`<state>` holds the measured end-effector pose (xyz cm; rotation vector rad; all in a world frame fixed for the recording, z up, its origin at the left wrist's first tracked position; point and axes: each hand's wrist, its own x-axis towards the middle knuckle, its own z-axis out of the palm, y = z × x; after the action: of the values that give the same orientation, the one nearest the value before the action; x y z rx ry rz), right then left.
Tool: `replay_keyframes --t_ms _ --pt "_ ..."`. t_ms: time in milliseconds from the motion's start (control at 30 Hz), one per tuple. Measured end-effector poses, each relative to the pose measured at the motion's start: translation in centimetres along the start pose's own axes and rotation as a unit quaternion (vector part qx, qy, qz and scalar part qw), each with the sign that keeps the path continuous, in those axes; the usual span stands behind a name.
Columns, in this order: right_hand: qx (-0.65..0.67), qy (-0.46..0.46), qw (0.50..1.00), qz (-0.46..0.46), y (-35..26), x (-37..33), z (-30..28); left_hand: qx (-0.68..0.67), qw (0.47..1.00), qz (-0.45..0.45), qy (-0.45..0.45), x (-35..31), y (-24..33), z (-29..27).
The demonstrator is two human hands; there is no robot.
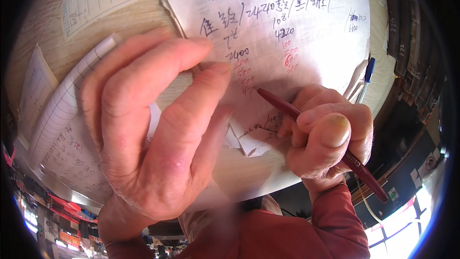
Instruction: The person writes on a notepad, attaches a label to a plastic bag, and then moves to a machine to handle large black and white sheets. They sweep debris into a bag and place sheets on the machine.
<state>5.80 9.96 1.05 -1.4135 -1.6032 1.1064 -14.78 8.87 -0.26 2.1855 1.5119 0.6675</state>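
Handwritten sheet (330,60) right ahead of me, lying on the pale wooden table (139,19) with its columns running down toward my hands, turned, I'd say, so the figures are easy to read. Over on my left sits the lined pad (72,91), page curled up along one edge, probably pushed aside to give the sheet the middle. Now my left hand (148,139), looming over the sheet's left border: fingers bent, spread wide, nothing between them that I can see; whether any tip presses the paper, I can't tell. My right hand (330,124) comes in low, fingers closed around the dark red pen (280,103), likely placed there so the columns above stay uncovered. Beyond it, by the sheet's right edge, the blue-capped pen (369,74), clear of my grip. And down to the tiniest: red figures (244,74), the pen's point just beside the lowest; contact, I can't make out.
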Motion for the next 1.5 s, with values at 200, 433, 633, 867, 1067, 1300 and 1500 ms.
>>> replay_keyframes --t_ms 200,433,633,867,1067,1300,1500 --pt "-0.029 -0.001 0.999 0.016 -0.6 -0.3 0.1 -0.059 0.998 -0.005 0.025 -0.1 -0.4 0.6" --pt "0.094 -0.013 0.995 0.023 0.1 -0.5 -0.9 -0.051 0.998 -0.005 0.024 -0.3 -0.5 0.6" --pt "-0.026 0.000 0.999 0.042 0.0 -0.6 -0.4 -0.052 0.998 -0.007 0.027 -0.2 -0.4 0.7" --pt "0.109 0.089 0.988 0.064 0.8 -0.2 -0.8 -0.045 0.999 -0.011 0.020 0.0 -0.1 0.4" --pt "0.259 0.026 0.963 0.074 0.7 0.7 -2.0 -0.149 0.987 -0.044 0.030 0.1 0.1 -0.4" --pt "0.120 -0.056 0.983 -0.130 1.8 0.2 -2.0 -0.370 0.916 -0.156 0.024 0.1 0.2 -2.6" --pt "0.135 -0.156 0.949 -0.240 2.0 0.0 -1.9 -0.489 0.841 -0.218 0.075 0.3 -1.2 -3.3"
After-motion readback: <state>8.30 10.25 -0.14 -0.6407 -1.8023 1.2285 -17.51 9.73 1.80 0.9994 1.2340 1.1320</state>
